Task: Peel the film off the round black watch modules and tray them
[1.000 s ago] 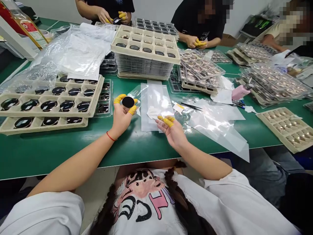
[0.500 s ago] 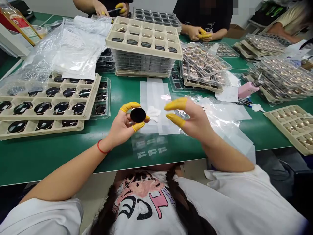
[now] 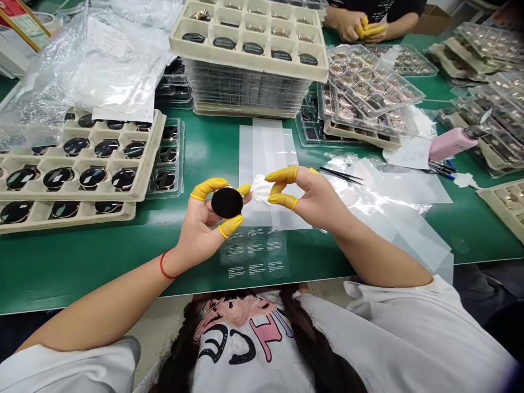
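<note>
Two hands are lifted above the green surface [image 3: 208, 147], and I see them quite near to each other. The left hand [image 3: 197, 226] is grasping a black round disc [image 3: 227, 204], which it holds by the edge, with its flat dark face turned up towards the person's head. Yellow covers are on the fingertips, and a red bracelet [image 3: 166, 265] is around the left wrist. The right hand [image 3: 317, 197] is just to the right of the disc. Its grip is released: thumb and forefinger, also in yellow covers, stand apart from each other.

Behind the fingers there is a crumpled white cloth [image 3: 260, 189], which lies on overlapping frosted sheets [image 3: 268, 139]. Closer to the front edge lies a transparent film [image 3: 256, 254] with small white printed blocks. To the right, black tweezers [image 3: 341, 176] rest near some clear plastic sheets, and farther is a pink bottle [image 3: 452, 143], tilted, beside several pens [image 3: 442, 168].

On the left, a cream tray [image 3: 69, 195] carries dark glossy round pieces [image 3: 92, 177] in its compartments; a plastic bag [image 3: 118, 82] covers it partly. In the middle, another cream compartment tray [image 3: 249, 60] sits on stacked clear trays [image 3: 249, 85]. Across the surface, a co-worker's hands [image 3: 360, 28] are close together.
</note>
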A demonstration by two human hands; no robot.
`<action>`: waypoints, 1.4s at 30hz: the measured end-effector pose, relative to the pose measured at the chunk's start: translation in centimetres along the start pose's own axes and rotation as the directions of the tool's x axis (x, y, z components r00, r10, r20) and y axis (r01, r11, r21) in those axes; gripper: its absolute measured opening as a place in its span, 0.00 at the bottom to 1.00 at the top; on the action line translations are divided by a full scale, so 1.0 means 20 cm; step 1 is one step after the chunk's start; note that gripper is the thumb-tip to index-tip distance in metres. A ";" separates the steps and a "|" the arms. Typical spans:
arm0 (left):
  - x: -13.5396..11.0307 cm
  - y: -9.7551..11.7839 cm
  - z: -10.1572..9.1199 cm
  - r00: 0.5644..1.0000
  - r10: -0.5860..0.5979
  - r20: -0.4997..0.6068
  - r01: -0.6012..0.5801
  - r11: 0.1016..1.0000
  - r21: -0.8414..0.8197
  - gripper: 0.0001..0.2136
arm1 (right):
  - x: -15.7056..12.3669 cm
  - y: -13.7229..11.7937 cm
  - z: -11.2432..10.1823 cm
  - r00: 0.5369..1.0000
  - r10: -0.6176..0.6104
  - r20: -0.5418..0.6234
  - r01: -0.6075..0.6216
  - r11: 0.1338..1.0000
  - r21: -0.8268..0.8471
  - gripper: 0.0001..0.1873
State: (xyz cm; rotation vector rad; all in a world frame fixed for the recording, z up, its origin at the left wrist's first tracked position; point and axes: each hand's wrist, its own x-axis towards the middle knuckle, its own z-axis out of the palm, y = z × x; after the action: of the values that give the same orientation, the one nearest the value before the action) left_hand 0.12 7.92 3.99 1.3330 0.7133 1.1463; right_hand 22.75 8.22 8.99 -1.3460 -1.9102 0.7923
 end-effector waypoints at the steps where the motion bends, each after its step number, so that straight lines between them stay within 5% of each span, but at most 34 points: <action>1: 0.00 0.00 0.00 0.999 -0.038 -0.011 0.038 0.999 -0.032 0.23 | 0.00 0.00 0.00 0.999 -0.035 -0.023 0.034 0.999 -0.028 0.12; 6: 0.03 0.02 0.00 0.975 -0.217 -0.049 0.204 0.961 -0.187 0.21 | 0.02 0.00 0.01 0.980 -0.181 -0.088 0.165 0.973 -0.162 0.10; 10: 0.06 0.04 0.00 0.955 -0.289 -0.067 0.268 0.939 -0.217 0.20 | 0.03 0.00 0.02 0.983 -0.161 -0.084 0.145 0.975 -0.167 0.05; 20: 0.06 0.00 -0.02 0.977 -0.212 -0.021 0.209 0.974 -0.090 0.24 | 0.03 -0.03 -0.03 0.995 -0.100 -0.023 0.101 0.994 0.042 0.07; 25: 0.04 -0.02 0.00 0.978 -0.170 0.124 0.152 0.978 0.140 0.24 | 0.03 -0.03 -0.01 0.999 0.035 0.030 -0.043 0.943 0.330 0.10; 32: 0.05 -0.04 0.00 0.960 -0.193 0.205 0.167 0.976 0.136 0.23 | 0.06 -0.01 0.13 0.929 0.205 0.310 -0.344 0.789 0.509 0.17; 42: 0.04 -0.04 0.00 0.949 -0.213 0.234 0.190 0.975 0.116 0.24 | 0.06 -0.01 0.14 0.924 0.244 0.294 -0.364 0.798 0.480 0.18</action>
State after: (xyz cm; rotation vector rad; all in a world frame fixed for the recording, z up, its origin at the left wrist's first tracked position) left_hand 0.52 8.78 3.28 1.4147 0.7089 0.7766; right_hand 20.12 8.98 7.65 -1.2573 -1.4647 1.5609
